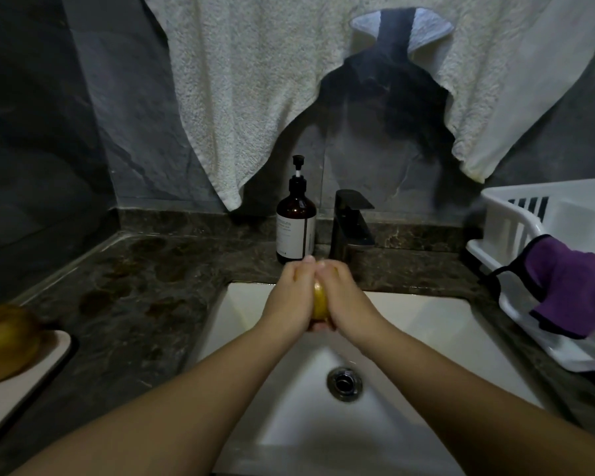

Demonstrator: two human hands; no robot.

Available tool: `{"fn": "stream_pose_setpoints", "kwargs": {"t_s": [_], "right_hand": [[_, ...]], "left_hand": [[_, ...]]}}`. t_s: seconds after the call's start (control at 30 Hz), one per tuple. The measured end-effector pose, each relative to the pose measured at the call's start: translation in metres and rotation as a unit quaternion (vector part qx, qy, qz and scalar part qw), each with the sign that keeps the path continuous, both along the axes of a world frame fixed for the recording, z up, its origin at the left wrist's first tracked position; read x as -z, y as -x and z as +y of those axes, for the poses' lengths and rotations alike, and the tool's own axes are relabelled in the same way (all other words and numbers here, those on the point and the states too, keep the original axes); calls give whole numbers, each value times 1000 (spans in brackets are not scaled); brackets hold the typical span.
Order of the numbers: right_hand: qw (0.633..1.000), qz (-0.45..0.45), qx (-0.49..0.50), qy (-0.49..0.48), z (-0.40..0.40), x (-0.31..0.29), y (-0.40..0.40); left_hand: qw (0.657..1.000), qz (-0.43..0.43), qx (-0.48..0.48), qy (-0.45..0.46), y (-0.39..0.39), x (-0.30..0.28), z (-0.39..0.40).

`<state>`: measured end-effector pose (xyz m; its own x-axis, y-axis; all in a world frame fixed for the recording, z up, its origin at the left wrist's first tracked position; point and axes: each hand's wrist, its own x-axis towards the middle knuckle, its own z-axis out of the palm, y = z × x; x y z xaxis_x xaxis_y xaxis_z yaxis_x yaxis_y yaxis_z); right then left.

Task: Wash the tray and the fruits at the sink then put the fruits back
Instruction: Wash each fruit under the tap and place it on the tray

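Fruit, mostly hidden, is clasped between left hand and right hand over one sink; a second fruit on one tray is cropped at nine o'clock.

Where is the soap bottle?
In the head view, the brown soap bottle stands on the counter behind the sink, just left of the black tap.

I see open white basin on both sides of the clasped hands and bare dark counter to the left. At the far rim a soap bottle and black faucet block the way; a white rack crowds the right, a tray the near left.
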<state>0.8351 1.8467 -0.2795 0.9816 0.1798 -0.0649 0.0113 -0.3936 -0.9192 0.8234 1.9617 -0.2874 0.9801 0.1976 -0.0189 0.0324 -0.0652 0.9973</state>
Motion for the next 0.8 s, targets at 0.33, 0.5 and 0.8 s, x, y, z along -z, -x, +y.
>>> {"fn": "stream_pose_setpoints", "kwargs": {"t_s": [0.33,0.5,0.8], "right_hand": [[989,89,35,-113,0,5,-3],[995,-98,22,24,-5,15,-9],[995,-88,33,-31,2,16,-10]], "left_hand": [[995,22,19,-96,1,0,-4],[983,161,85,33,3,-5,5],[992,100,55,47,2,-4,0]]}}
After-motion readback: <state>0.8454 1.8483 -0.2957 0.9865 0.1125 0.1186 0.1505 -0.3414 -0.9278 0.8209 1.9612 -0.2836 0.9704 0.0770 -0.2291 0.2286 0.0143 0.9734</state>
